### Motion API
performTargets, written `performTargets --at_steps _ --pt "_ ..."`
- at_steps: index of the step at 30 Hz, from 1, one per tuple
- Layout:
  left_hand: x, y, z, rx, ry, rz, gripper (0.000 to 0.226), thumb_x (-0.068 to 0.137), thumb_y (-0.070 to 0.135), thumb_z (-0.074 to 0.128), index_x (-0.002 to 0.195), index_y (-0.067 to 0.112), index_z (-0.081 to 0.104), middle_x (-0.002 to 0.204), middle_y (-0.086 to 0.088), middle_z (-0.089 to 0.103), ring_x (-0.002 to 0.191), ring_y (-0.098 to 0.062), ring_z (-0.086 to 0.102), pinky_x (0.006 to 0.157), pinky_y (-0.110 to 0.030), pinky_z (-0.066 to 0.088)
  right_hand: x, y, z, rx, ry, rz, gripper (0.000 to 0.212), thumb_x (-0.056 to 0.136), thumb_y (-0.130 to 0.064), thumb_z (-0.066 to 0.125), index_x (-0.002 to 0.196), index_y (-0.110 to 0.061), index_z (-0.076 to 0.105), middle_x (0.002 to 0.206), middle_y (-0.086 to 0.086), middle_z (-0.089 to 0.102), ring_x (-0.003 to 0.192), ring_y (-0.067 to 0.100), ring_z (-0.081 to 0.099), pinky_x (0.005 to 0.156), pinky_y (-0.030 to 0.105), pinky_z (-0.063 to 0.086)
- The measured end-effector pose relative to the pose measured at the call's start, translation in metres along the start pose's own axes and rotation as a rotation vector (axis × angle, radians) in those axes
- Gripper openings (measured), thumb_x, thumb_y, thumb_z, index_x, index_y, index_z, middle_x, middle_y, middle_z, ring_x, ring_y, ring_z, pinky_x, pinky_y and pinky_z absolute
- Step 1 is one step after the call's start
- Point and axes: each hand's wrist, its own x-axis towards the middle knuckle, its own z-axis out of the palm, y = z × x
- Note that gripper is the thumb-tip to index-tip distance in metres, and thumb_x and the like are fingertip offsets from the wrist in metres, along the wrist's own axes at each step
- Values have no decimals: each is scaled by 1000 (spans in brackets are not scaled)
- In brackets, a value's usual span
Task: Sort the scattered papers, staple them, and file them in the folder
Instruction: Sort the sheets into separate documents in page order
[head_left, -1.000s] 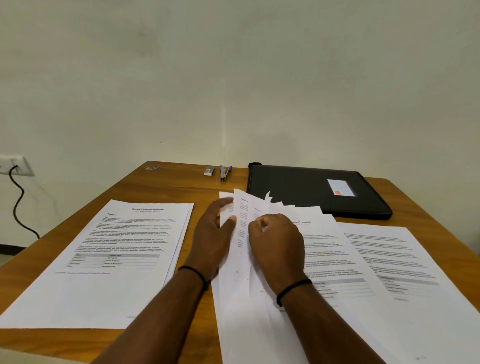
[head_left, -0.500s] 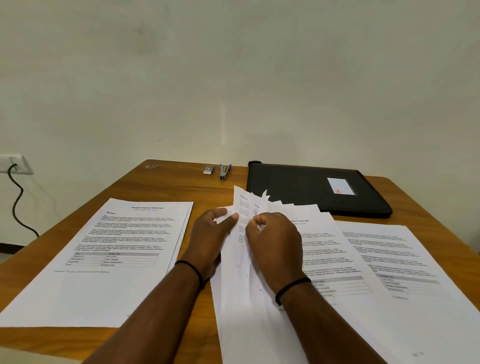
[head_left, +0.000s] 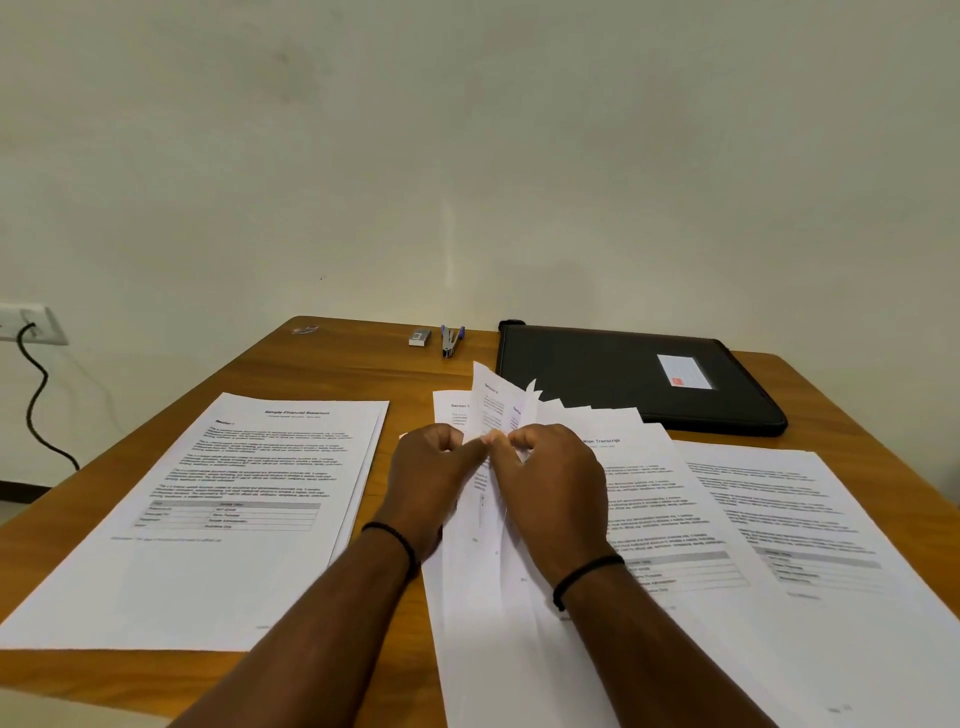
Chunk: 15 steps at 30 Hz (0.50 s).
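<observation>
Papers (head_left: 561, 431) fanned out mid-table, top corners lifted and splayed; both hands on them. Left hand (head_left: 434, 480) curled, thumb and fingers pinching a sheet edge at the fan's left side. Right hand (head_left: 553, 483) curled too, pinching the sheets just beside the left hand, fingertips nearly touching it. Black band on each wrist. Second paper stack (head_left: 249, 499) lies flat on the left of the table (head_left: 332, 364), headed "Sample Financial Statement". More sheets (head_left: 810, 525) flat at the right, partly under the fan. Black folder (head_left: 623, 374) closed at the far right edge, white label on its cover. Stapler (head_left: 451, 340) at the far edge, small staple box (head_left: 420, 337) just beside it
</observation>
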Motion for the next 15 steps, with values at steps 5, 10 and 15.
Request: performTargets --at_steps 5,10,15 --pt "-13 18 -4 -458 -168 -112 31 102 56 32 111 47 60 94 -3 76 78 -22 75 73 -41 62 -6 -5 -3 36 4 35 79 75 -81 39 122 -22 65 117 -4 67 96 16 67 71 18 50" --pt "-5 11 -10 -242 -128 -161 22 103 35 49 118 27 63 100 -4 76 80 -26 74 71 -40 62 -1 0 -3 15 -8 62 51 89 -59 56 121 -21 66 118 -1 69 97 15 67 80 25 55" --pt "4 -3 -14 695 147 62 27 81 44 77 102 30 69 106 3 69 93 -15 61 79 -21 49 0 0 -5 -38 -48 52 46 95 -51 52 123 -17 66 123 0 67 103 14 63 68 16 38"
